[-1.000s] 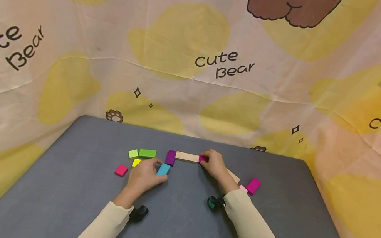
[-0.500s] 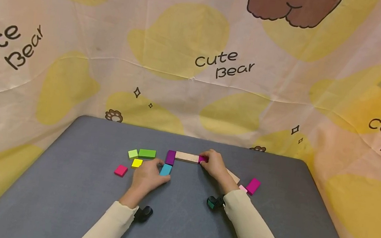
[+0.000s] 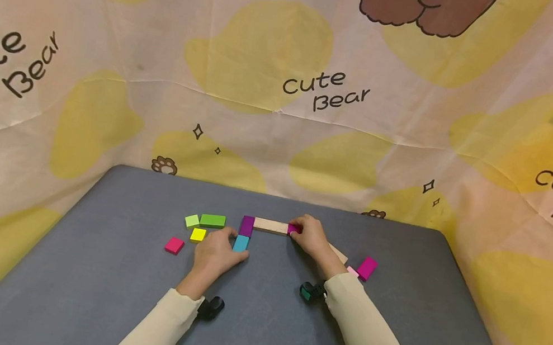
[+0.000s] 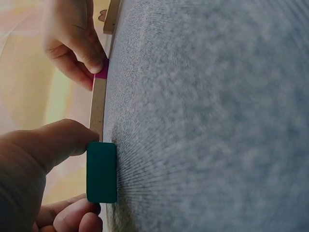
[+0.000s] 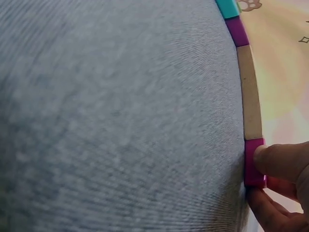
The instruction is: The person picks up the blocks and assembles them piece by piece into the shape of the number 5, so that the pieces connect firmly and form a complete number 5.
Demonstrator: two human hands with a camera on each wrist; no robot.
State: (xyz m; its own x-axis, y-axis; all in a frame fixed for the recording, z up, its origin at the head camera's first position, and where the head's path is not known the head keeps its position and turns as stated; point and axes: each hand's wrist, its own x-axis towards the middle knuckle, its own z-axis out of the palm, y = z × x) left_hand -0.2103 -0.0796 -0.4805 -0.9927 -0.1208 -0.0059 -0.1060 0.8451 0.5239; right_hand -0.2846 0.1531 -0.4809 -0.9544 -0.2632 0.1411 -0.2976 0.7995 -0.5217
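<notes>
My left hand [image 3: 216, 251] pinches a blue block [image 3: 241, 243] between thumb and fingers. In the left wrist view the same blue block [image 4: 102, 172] shows its end face, looking teal, with a fingertip at each side. Its far end meets a purple block [image 3: 246, 226], which stands against the left end of a plain wooden block [image 3: 271, 226]. At the other end of that wooden block, my right hand [image 3: 313, 241] grips a magenta block [image 5: 254, 163], thumb on its near face. Fingers hide part of the magenta block in the head view.
Left of my left hand lie a green block [image 3: 213, 221], a light green block [image 3: 192, 221], a yellow block [image 3: 198, 235] and a red block [image 3: 174, 245]. Beside my right wrist are another wooden block [image 3: 338, 253], a pink block [image 3: 352, 271] and a second magenta block [image 3: 366, 268].
My left hand has moved slightly right with the blue block, bringing it against the near end of the purple block and straightening it. The right hand has stayed in place.
</notes>
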